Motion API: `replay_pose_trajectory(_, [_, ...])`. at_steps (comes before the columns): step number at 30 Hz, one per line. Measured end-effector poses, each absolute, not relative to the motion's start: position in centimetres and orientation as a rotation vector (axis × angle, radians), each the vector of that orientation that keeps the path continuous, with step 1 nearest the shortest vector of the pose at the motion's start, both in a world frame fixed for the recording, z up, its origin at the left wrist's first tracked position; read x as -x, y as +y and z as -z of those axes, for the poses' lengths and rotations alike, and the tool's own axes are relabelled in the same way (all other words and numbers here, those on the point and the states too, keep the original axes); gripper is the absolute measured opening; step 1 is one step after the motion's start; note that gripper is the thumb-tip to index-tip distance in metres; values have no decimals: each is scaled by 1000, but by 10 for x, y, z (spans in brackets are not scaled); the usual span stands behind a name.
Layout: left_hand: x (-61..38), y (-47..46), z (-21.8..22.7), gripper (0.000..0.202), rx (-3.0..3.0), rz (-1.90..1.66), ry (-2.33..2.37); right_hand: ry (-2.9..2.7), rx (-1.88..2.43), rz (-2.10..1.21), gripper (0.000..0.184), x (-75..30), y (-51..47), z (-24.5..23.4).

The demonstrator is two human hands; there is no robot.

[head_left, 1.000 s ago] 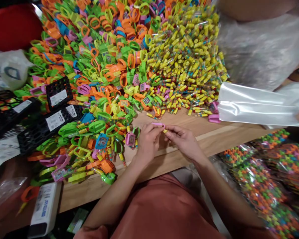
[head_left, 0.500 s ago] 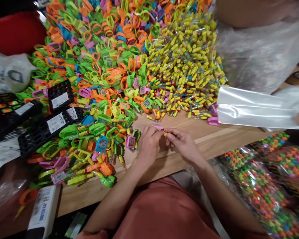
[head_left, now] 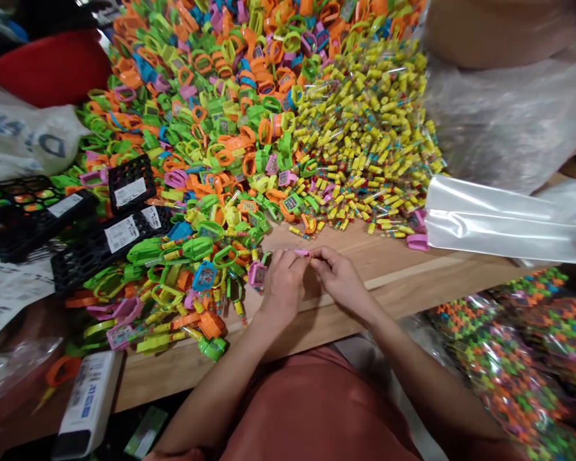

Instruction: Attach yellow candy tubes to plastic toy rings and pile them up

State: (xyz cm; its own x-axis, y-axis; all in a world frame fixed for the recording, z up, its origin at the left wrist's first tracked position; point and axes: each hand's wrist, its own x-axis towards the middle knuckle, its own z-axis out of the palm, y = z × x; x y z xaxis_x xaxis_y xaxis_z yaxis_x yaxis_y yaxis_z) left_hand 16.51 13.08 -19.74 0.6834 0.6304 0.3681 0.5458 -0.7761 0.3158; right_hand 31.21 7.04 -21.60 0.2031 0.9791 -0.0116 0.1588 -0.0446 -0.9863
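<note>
Over the front of the wooden table, my left hand (head_left: 284, 285) is closed around a pink toy watch (head_left: 302, 253); only its top strip shows above the fingers. My right hand (head_left: 340, 278) pinches at the watch's right end, its fingertips meeting the left hand's. A small yellow tube at that pinch is almost wholly covered by the fingers. Just left of my left hand lies another pink toy watch (head_left: 257, 274), beside a heap of colourful watches with yellow tubes (head_left: 206, 277). Behind my hands spreads a pile of small yellow-labelled tubes (head_left: 365, 128).
Loose toy watches (head_left: 211, 115) cover the table's back left. Black plastic crates (head_left: 93, 250) with labels stand left, near a white box (head_left: 89, 403). A clear plastic bag (head_left: 499, 221) lies on the right edge. Filled bags (head_left: 499, 365) sit below right.
The view has shifted slightly, so the table appears a little further right and lower. My fingers have drawn closer together, and the yellow bit at my right fingertips is now covered.
</note>
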Motion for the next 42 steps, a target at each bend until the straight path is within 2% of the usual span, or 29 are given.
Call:
replay_pose_trajectory(3, [-134, 154, 177, 22, -2663, -721, 1036, -1288, 1293, -1002, 27, -308, 94, 211])
replay_pose_trajectory(7, [-81, 192, 125, 13, -2514, -806, 1458, -1590, 1396, -647, 21, -315, 132, 213])
replay_pose_trajectory(10, [-70, 213, 97, 25, -2386, -975, 1623, -1825, 1668, -351, 22, -322, 152, 222])
replay_pose_trajectory(12, [-85, 229, 93, 26, -2394, -952, 1513, -1966, 1830, -166, 29, -324, 158, 227])
replay_pose_trajectory(15, [-128, 268, 98, 22, -2494, -713, 1329, -2083, 1950, 28, 33, -326, 155, 233])
replay_pose_trajectory(18, [-173, 320, 105, 28, -2539, -435, 1401, -2096, 2008, 153, 33, -331, 144, 243])
replay_pose_trajectory(21, [-204, 366, 110, 38, -2523, -347, 1474, -2038, 2019, 259, 38, -340, 133, 257])
replay_pose_trajectory(26, [-236, 398, 129, 55, -2419, -140, 1554, -1948, 1917, 318, 40, -348, 124, 279])
replay_pose_trajectory(29, [-248, 393, 145, 59, -2393, -66, 1586, -1885, 1866, 337, 41, -347, 125, 286])
replay_pose_trajectory(34, [-244, 361, 166, 54, -2465, -44, 1566, -1783, 1749, 274, 36, -348, 131, 294])
replay_pose_trajectory(39, [-234, 326, 176, 46, -2518, -49, 1480, -1641, 1686, 52, 31, -350, 134, 290])
replay_pose_trajectory(42, [-230, 315, 175, 42, -2513, -49, 1405, -1596, 1642, -84, 34, -351, 131, 282])
